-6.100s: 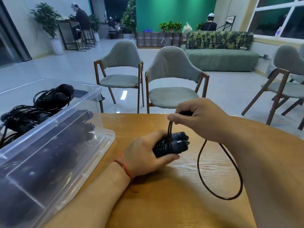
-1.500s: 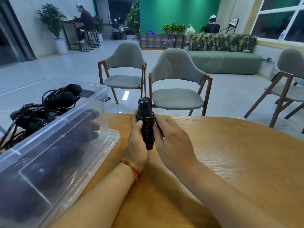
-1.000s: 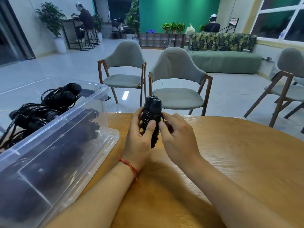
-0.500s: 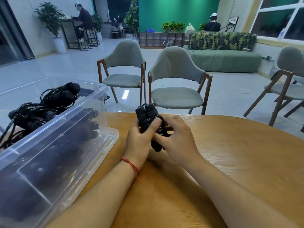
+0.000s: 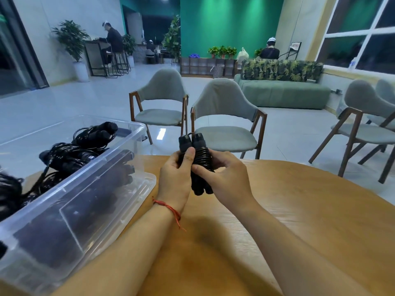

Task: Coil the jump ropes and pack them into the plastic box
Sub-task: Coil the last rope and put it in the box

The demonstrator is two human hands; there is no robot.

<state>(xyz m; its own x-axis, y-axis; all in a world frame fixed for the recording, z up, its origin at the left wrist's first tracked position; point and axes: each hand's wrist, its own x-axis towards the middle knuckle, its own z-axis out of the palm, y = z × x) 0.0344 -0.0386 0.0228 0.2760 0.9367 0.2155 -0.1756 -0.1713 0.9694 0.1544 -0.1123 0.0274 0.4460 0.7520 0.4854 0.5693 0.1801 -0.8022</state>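
Cool, even indoor light. Ceiling spots wash the green wall (image 5: 230,24) at top centre. Soft shadows pool on the wooden table (image 5: 320,210). The floor (image 5: 162,133) glares mid-frame. The edges bow, and the plastic box (image 5: 64,221) at lower left blurs.

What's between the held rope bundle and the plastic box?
Head view: only the left hand, gripping the rope bundle on its box side, then a bare strip of wooden table up to the plastic box.

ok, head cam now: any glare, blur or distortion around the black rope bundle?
Head view: black coiled jump rope sharp, its turns readable between left hand and right hand; wide-angle bending tilts the white window frame at the right edge; glare streak on floor tiles; clear plastic box wall hazes the ropes inside.
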